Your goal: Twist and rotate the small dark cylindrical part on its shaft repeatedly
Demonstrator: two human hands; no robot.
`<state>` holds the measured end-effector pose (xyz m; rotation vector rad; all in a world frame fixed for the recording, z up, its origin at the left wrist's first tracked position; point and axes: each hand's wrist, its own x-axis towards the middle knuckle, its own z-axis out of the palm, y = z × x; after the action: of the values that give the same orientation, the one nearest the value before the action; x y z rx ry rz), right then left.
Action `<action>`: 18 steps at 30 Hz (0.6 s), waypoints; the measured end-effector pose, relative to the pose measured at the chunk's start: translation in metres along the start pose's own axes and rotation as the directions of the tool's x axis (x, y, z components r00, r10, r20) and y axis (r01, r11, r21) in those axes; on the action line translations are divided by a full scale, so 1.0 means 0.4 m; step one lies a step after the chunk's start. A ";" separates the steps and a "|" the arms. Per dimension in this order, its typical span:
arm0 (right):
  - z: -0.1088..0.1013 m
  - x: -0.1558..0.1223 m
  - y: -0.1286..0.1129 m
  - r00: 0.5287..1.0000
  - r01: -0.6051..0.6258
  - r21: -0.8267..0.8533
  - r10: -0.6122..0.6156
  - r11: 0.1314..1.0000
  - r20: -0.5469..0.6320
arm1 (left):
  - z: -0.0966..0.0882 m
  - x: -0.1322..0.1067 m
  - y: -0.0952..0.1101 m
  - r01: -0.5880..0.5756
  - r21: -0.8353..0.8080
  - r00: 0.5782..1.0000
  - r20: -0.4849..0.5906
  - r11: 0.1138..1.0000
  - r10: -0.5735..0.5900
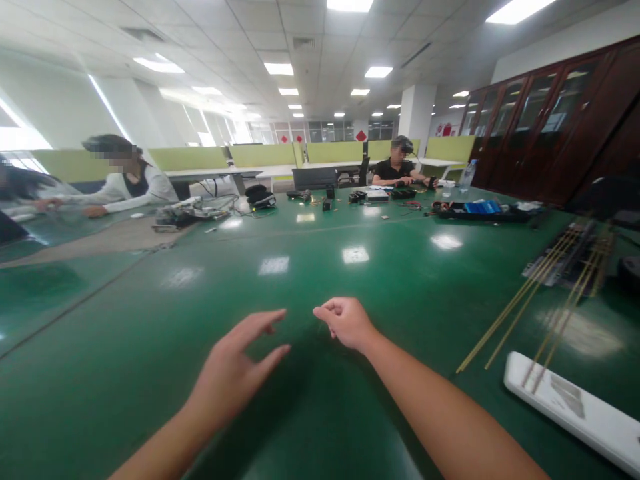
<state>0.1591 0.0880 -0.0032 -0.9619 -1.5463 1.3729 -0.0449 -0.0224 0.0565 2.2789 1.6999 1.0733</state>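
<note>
My left hand (233,367) is held over the green table (130,347) with its thumb and fingers spread apart and nothing between them. Just to its right is my right hand (349,323), its thumb and fingers pressed together in a pinch. Anything in that pinch is too small or too faint to make out. The two hands do not touch; a short gap lies between the left fingertips and the right thumb.
Thin yellowish sticks (520,300) lie at the right, some reaching over a white flat device (590,417). Farther back are a black tray (465,215) with blue items, a plastic bottle (467,177) and small black devices (327,200). Several people sit around the tables.
</note>
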 end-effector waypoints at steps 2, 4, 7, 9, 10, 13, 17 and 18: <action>-0.006 0.002 0.002 1.000 0.016 0.034 -0.017 0.999 0.015 | 0.080 0.088 -0.005 0.041 -0.131 0.996 0.083 0.991 -0.030; -0.012 0.005 0.005 0.999 0.038 0.052 -0.039 0.998 0.007 | 0.150 0.154 -0.006 0.056 -0.274 0.993 0.117 0.960 -0.025; -0.020 0.010 0.009 0.998 0.058 0.078 -0.057 0.995 -0.013 | 0.212 0.189 -0.003 0.048 -0.343 0.994 0.106 0.938 -0.012; -0.022 0.012 0.012 0.998 0.064 0.093 -0.064 0.994 -0.011 | 0.224 0.184 0.000 0.062 -0.366 0.997 0.073 0.928 -0.038; -0.023 0.013 0.014 0.998 0.067 0.101 -0.067 0.993 -0.004 | 0.225 0.178 0.002 0.076 -0.376 0.996 0.063 0.924 -0.056; -0.026 0.015 0.016 0.998 0.056 0.175 -0.060 0.983 0.017 | 0.202 0.165 0.012 0.130 -0.403 0.991 0.065 0.906 -0.113; -0.030 0.018 0.013 0.999 0.011 0.294 -0.021 0.956 0.029 | 0.089 0.119 0.024 0.191 -0.406 0.982 0.074 0.894 -0.176; -0.031 0.018 0.013 0.999 0.014 0.294 -0.024 0.956 0.032 | 0.046 0.095 0.024 0.208 -0.371 0.978 0.080 0.905 -0.192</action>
<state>0.1680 0.0998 -0.0070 -0.7404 -1.3245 1.5611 -0.0216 0.0129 0.0651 1.8344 1.5124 1.1776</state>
